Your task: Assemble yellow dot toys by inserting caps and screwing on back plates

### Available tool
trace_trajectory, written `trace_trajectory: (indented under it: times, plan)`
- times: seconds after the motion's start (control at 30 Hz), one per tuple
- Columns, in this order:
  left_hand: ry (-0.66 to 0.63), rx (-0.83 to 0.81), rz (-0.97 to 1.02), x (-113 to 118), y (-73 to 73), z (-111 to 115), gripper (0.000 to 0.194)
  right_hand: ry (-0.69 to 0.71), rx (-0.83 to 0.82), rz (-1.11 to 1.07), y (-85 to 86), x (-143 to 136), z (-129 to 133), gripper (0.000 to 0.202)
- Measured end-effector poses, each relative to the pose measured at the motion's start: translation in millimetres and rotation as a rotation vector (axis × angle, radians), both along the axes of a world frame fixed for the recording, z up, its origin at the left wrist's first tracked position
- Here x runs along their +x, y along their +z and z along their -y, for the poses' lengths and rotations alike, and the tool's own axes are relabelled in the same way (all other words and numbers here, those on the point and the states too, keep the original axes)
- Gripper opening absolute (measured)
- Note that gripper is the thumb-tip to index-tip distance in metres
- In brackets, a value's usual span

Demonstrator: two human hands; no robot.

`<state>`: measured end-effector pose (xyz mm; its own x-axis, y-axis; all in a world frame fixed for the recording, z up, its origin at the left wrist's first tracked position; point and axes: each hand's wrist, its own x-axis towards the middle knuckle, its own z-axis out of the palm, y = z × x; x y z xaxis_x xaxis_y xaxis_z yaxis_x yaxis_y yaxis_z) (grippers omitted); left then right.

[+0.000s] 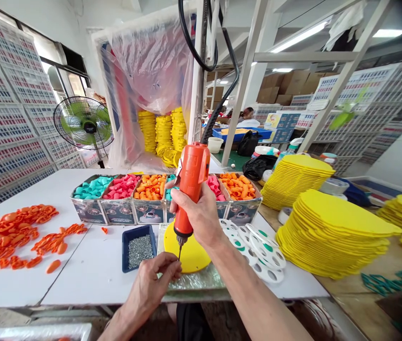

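My right hand (201, 210) is wrapped round an orange electric screwdriver (191, 173), held upright with its bit pointing down. The bit's tip meets the left front part of a yellow disc (194, 253), which lies on a plastic-covered board (206, 282). Beside the tip, the fingers of my left hand (156, 277) are pinched together at the disc's edge; whatever they hold is too small to make out. A blue tray (126, 251) of small metal screws (140, 251) sits just left of the disc.
Boxes (119, 211) of teal, pink and orange pieces line the back. Orange parts (9, 232) lie at left. White perforated discs (263, 251) and yellow stacks (329, 237) stand at right. A black cable (227, 90) hangs above; a fan (83, 124) is at back left.
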<state>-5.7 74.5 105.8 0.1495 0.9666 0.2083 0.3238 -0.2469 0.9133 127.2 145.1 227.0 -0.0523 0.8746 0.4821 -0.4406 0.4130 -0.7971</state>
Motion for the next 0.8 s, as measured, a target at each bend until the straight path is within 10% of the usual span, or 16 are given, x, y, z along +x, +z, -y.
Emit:
trace_trajectory:
  times: [0.8]
  plan:
    - [-0.013, 0.003, -0.041, -1.3, -4.7, 0.4, 0.017, -0.007, -0.012, -0.007, -1.8, -0.9, 0.0, 0.029]
